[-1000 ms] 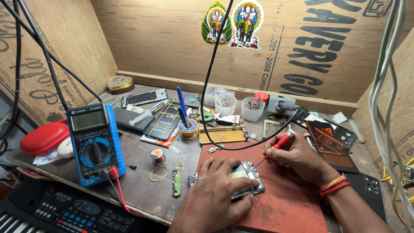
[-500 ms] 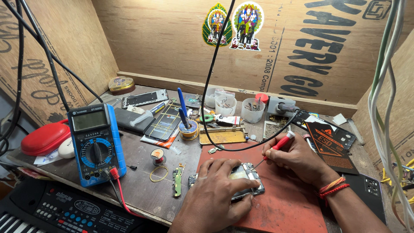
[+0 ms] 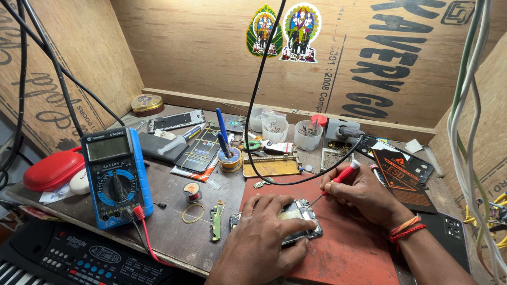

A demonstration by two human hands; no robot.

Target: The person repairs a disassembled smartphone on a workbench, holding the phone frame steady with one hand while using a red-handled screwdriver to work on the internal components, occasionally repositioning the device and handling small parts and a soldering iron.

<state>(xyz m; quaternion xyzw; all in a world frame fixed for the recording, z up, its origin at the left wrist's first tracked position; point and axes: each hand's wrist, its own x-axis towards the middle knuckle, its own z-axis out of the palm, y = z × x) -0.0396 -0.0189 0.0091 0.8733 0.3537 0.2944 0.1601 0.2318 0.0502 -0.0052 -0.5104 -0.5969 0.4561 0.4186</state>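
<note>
Head view: left hand [image 3: 261, 240] lies flat over an opened phone [image 3: 296, 219] on the red mat [image 3: 348, 248], pinning it. Right hand [image 3: 362, 192] is closed around a red-handled soldering iron [image 3: 338, 178], tip at the board just right of the left fingers. Judged step: soldering; next move needs a steady tip. Blue multimeter [image 3: 116, 177] sits well left.

Left hand [image 3: 264, 237] presses flat on an opened phone [image 3: 296, 219] lying on a red mat [image 3: 348, 253]. Right hand [image 3: 364, 192] grips a red-handled soldering iron [image 3: 340, 177], tip down at the phone's far right corner. Its black cable [image 3: 259, 105] runs up out of view. Blue multimeter [image 3: 116, 177] stands at left; a small green circuit board [image 3: 216, 221] lies just left of the phone.
</note>
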